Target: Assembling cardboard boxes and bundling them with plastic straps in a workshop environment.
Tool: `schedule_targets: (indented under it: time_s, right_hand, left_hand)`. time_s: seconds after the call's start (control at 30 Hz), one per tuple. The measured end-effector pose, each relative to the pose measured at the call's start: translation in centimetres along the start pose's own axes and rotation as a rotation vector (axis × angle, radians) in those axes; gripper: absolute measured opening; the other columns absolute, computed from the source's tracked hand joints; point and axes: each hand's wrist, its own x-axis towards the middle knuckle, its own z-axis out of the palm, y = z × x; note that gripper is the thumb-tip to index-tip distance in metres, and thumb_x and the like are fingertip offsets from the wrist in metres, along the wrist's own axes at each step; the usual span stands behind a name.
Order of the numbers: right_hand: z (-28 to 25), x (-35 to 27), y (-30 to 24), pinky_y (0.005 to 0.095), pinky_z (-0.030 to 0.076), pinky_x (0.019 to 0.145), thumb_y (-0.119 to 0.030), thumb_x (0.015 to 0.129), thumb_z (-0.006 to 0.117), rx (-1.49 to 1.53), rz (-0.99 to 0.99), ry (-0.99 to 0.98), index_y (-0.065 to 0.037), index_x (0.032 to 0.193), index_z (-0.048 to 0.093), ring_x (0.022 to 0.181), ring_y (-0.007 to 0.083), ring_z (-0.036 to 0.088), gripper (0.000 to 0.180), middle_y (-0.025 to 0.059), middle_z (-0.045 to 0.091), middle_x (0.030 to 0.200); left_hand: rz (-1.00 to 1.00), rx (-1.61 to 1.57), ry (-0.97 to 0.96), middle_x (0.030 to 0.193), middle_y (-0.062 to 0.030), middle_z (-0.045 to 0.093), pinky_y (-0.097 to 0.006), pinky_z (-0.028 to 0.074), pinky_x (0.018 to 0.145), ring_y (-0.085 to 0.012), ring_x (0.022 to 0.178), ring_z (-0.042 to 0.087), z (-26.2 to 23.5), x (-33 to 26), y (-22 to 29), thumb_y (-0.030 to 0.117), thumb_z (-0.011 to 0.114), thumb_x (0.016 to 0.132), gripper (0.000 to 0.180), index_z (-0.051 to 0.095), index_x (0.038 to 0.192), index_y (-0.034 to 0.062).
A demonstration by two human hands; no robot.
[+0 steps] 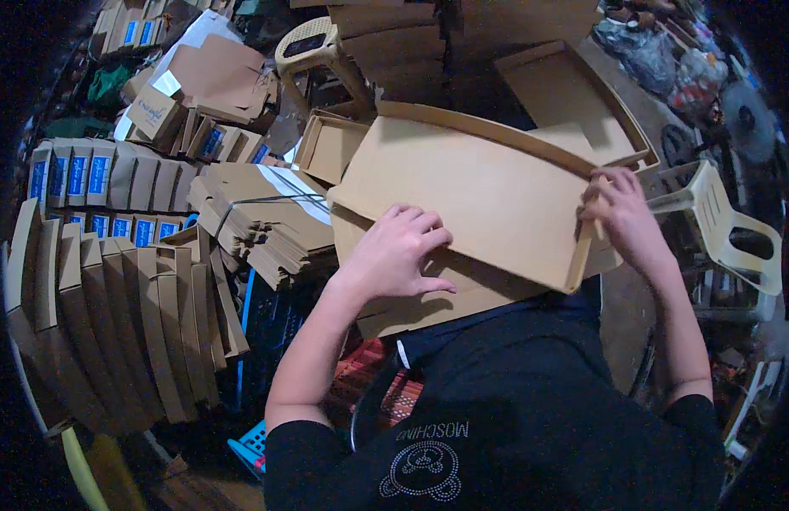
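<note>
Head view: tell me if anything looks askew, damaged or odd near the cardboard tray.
The strapped cardboard stack, left of the cardboard tray, looks askew: its near edges fan out unevenly instead of lining up. I see no clear damage.

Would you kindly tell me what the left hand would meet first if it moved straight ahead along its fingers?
The left hand would probably meet the flat base of the shallow cardboard tray first; this view leaves unclear whether they already touch.

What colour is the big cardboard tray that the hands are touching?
The cardboard tray is plain light brown; it shows best in the head view.
</note>
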Motion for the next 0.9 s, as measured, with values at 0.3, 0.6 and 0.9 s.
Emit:
schedule_targets:
  time_s: [0.3, 0.6, 0.9]
  right_hand:
    - [0.7, 1.7, -7.8, 0.0485, 0.044, 0.106, -0.046, 0.085, 0.08, 0.363, -0.242, 0.019, -0.01, 0.111, 0.072, 0.11, 0.0307, 0.063, 0.045, 0.0104, 0.069, 0.106]
    - [-0.1, 1.5, -8.1, 0.0394, 0.05, 0.095, -0.015, 0.082, 0.068, 0.169, -0.381, -0.167, -0.01, 0.114, 0.071, 0.096, 0.0242, 0.064, 0.033, 0.0041, 0.065, 0.093]
    - [-3.0, 3.8, -1.9, 0.046, 0.048, 0.104, -0.011, 0.082, 0.069, 0.061, -0.189, 0.165, -0.012, 0.105, 0.074, 0.113, 0.0295, 0.062, 0.023, 0.0059, 0.068, 0.103]
  left_hand:
    - [0.14, 0.057, 0.027, 0.087, -0.0064, 0.063, -0.041, 0.054, 0.077, -0.027, 0.086, 0.068, 2.9, 1.1, 4.0, 0.017, 0.062, 0.084, 0.02, 0.066, 0.103, 0.0102]
    - [-0.104, -0.354, -0.007, 0.092, -0.0162, 0.072, -0.045, 0.055, 0.087, -0.0346, 0.094, 0.071, -5.2, 0.1, 2.5, 0.03, 0.077, 0.092, 0.031, 0.073, 0.106, 0.0029]
    - [-0.312, -0.26, 0.495, 0.12, -0.0103, 0.068, -0.036, 0.05, 0.095, -0.0225, 0.108, 0.064, -8.4, -4.2, -5.8, 0.036, 0.075, 0.093, 0.05, 0.068, 0.133, 0.0066]
